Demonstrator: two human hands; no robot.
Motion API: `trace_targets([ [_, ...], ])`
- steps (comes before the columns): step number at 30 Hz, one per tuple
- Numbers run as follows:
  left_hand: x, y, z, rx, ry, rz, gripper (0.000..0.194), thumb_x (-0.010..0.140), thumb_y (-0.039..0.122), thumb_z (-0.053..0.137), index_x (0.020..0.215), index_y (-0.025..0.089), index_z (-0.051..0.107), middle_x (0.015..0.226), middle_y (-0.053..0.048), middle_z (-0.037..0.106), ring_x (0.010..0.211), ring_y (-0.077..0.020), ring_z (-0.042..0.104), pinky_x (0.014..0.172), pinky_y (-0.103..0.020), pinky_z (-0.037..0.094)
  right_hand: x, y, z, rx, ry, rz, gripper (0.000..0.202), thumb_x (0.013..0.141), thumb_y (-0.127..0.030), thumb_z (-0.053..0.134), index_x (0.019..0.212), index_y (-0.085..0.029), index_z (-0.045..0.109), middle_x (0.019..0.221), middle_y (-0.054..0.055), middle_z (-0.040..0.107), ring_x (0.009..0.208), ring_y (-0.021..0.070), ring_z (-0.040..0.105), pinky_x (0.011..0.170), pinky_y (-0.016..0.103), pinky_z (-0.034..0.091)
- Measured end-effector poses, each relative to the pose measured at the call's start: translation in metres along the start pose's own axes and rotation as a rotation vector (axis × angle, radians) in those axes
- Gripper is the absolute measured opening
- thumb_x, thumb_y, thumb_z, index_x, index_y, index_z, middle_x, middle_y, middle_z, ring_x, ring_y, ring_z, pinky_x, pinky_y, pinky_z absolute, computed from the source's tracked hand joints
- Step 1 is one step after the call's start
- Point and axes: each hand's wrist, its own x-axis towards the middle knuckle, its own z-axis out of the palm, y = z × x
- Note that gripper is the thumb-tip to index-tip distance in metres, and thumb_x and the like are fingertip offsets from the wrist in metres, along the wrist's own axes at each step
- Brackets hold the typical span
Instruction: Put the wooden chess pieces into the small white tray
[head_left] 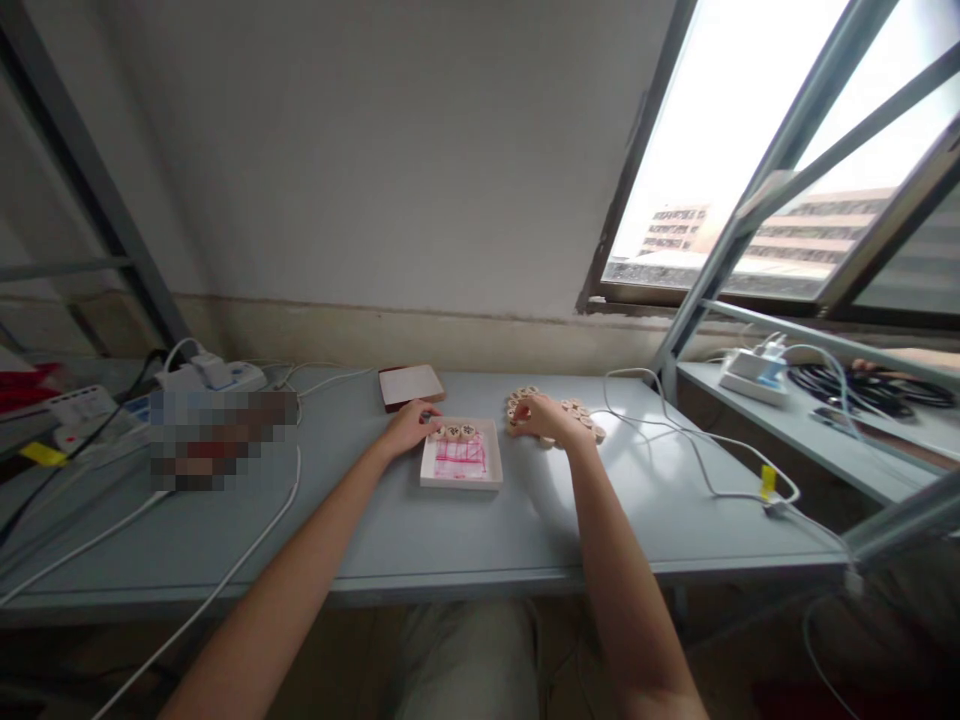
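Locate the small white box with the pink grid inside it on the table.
In the head view the white box sits mid-table, between the left hand and the right hand, with round wooden pieces lined along its far edge.

The widest bare stretch of the table (450,540) lies in the lower middle of the frame, between my two forearms and in front of the white tray (461,462); I could slide either hand through there freely. At centre left a white cable (247,560) crosses the tabletop, and behind it power strips (217,375) crowd the upper-left corner. At centre right another white cable (705,465) loops over the surface, ending at a yellow-tagged plug (769,485). Behind the tray, a dark-edged box (410,386) and a heap of wooden discs (559,412) narrow the way to the wall. A slanted metal post (750,210) bounds the right side.
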Motion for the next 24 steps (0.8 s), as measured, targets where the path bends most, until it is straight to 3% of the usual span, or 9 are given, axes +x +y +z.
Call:
trace_targets([
  [4,0.0,0.001,0.003,-0.003,0.006,0.026,0.025,0.069,0.028,0.054,0.086,0.012,0.064,0.089,-0.009,0.061,0.075,-0.017,0.054,0.07,-0.028,0.043,-0.001,-0.015,-0.007,0.155,0.034,-0.136,0.027,0.067,-0.041,0.062,0.085,-0.021,0.066,0.079,0.003,0.061,0.071,0.0138,0.053,0.061,0.021,0.037],
  [9,-0.001,0.004,0.005,0.02,-0.002,0.073,0.029,0.074,0.034,0.05,0.087,0.012,0.064,0.089,-0.009,0.06,0.079,-0.0173,0.054,0.073,-0.028,0.042,0.0,-0.028,-0.001,0.159,0.031,-0.278,0.025,0.067,-0.035,0.065,0.087,-0.021,0.064,0.085,0.004,0.056,0.078,0.0147,0.051,0.07,0.023,0.037],
  [17,0.002,0.002,0.008,0.088,-0.009,0.105,0.027,0.072,0.032,0.054,0.086,0.011,0.064,0.09,-0.01,0.058,0.081,-0.0187,0.054,0.071,-0.029,0.041,-0.001,-0.037,0.012,-0.06,0.058,-0.219,0.032,0.066,-0.036,0.067,0.092,-0.02,0.059,0.094,0.007,0.051,0.093,0.0206,0.045,0.077,0.028,0.035],
  [24,0.003,-0.001,0.01,0.078,0.014,0.116,0.027,0.072,0.033,0.053,0.084,0.012,0.063,0.09,-0.009,0.058,0.081,-0.0186,0.054,0.071,-0.029,0.042,-0.002,-0.045,0.011,-0.09,0.023,-0.213,0.02,0.069,-0.037,0.064,0.079,-0.02,0.065,0.091,0.007,0.056,0.086,0.018,0.048,0.074,0.026,0.034],
])
